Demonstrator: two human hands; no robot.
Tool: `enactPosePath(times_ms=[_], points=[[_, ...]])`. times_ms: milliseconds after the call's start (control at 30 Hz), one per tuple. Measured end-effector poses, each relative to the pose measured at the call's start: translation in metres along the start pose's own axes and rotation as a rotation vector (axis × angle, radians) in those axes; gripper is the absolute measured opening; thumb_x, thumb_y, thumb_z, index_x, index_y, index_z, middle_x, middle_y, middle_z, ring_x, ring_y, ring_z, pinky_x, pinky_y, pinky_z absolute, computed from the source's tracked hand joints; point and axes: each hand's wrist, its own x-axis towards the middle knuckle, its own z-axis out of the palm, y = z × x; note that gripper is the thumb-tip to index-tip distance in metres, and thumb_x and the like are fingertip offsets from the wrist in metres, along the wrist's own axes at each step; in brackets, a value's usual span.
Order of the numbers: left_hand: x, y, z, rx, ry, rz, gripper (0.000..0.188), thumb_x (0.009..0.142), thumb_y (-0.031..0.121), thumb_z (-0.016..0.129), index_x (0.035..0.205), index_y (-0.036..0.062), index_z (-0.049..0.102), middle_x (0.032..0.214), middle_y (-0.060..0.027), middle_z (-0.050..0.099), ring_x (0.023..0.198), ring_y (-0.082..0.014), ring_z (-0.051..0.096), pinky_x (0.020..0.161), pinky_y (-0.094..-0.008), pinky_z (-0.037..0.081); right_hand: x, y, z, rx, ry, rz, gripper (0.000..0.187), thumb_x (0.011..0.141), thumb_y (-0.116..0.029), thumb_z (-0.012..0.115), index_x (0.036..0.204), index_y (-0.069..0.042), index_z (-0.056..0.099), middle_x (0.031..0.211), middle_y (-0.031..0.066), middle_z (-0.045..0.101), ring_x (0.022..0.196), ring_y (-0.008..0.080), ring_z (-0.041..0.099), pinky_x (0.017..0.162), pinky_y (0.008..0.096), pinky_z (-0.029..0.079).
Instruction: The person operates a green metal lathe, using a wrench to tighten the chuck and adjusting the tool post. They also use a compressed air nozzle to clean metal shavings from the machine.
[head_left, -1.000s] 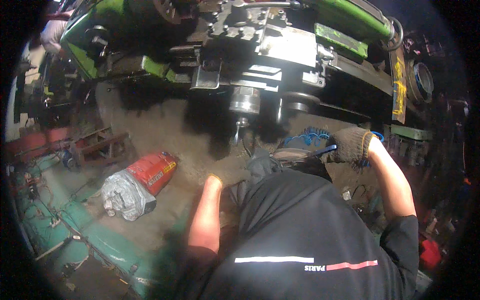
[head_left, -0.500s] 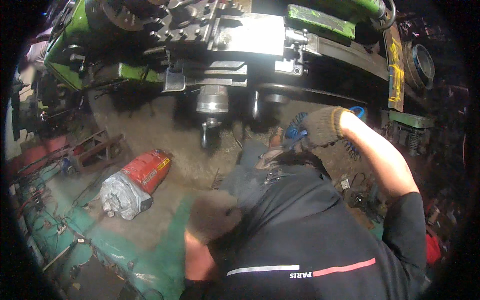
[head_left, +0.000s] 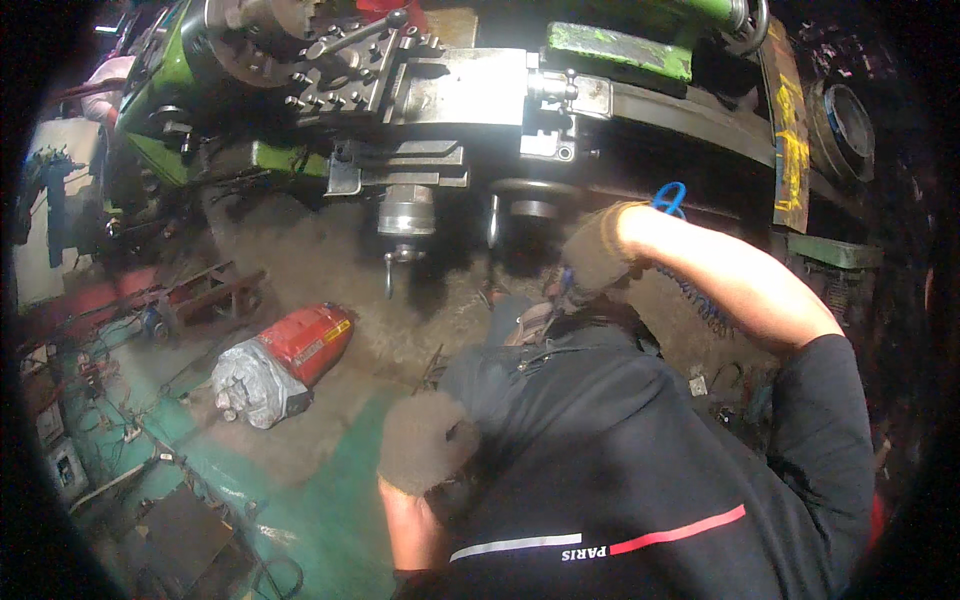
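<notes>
My right hand (head_left: pixel 598 250), in a dark knitted work glove, is closed in front of my waist. It grips what looks like a blue air gun, mostly hidden by the glove. A blue coiled hose (head_left: pixel 700 300) runs behind that forearm, and a blue loop (head_left: pixel 670 197) of it shows above the wrist. My left hand (head_left: pixel 428 440), gloved the same way, hangs low against the left side of my dark shirt. Its fingers cannot be made out. Neither hand touches the green lathe, whose carriage (head_left: pixel 460 88) stands in front of me.
Handles project toward me from the lathe: a cross-slide crank (head_left: pixel 390 270) and a handwheel (head_left: pixel 535 192). On the floor to the left lies a red cylinder (head_left: pixel 305 345) with a grey-wrapped end. Beyond it are a rusty metal frame (head_left: pixel 205 300) and cables.
My right hand has moved slightly left and up, and the blue piece under it shows less. My left hand stays low by my side. The view has shifted a little.
</notes>
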Motion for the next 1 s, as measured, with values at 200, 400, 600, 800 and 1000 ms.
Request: enactPosePath(times_ms=[200,400,600,800,1000], points=[[0.015,0.011,-0.006,0.019,0.094,0.041,0.015,0.082,0.026,0.077,0.081,0.0114,0.075,0.082,-0.0146,0.069,0.079,-0.0401,0.068,0.067,-0.0540,0.051,-0.083,0.015,-0.012,0.405,-0.067,0.189,0.041,0.097,-0.034,0.065,0.102,0.001,0.085,0.090,0.0192,0.081,0.079,0.0313,0.077,0.070,0.0506,0.059],[0.031,0.030,-0.020,0.020,0.076,0.011,0.017,0.082,0.025,0.076,0.078,0.0091,0.073,0.080,-0.0146,0.067,0.076,-0.0388,0.068,0.066,-0.0527,0.051,-0.117,0.027,0.001,0.403,-0.013,0.337,0.042,0.095,-0.037,0.067,0.105,-0.001,0.087,0.092,0.0197,0.082,0.079,0.0313,0.081,0.069,0.0526,0.061],[0.033,0.030,-0.022,0.057,0.003,-0.064,0.022,0.081,0.030,0.080,0.087,0.0088,0.079,0.086,-0.0120,0.073,0.083,-0.0362,0.072,0.074,-0.0485,0.055,-0.089,0.037,0.000,0.358,0.039,0.151,0.039,0.098,-0.034,0.072,0.117,-0.001,0.084,0.099,0.0175,0.083,0.080,0.0304,0.080,0.071,0.0486,0.063],[0.026,0.021,-0.018,-0.015,0.023,-0.050,0.018,0.082,0.028,0.076,0.084,0.0097,0.077,0.085,-0.0132,0.070,0.084,-0.0370,0.069,0.072,-0.0501,0.053,-0.030,0.027,-0.015,-0.035,0.113,-0.466,0.035,0.092,-0.014,0.079,0.127,-0.012,0.074,0.110,0.0182,0.081,0.101,0.0393,0.079,0.080,0.0534,0.062],[0.018,0.001,-0.033,-0.037,0.043,-0.104,0.020,0.083,0.031,0.077,0.088,0.0119,0.081,0.085,-0.0117,0.071,0.083,-0.0363,0.070,0.073,-0.0506,0.054,0.062,0.027,-0.026,0.201,0.062,-0.414,0.047,0.080,-0.009,0.088,0.124,-0.013,0.072,0.115,0.0167,0.081,0.110,0.0406,0.077,0.090,0.0555,0.061]])
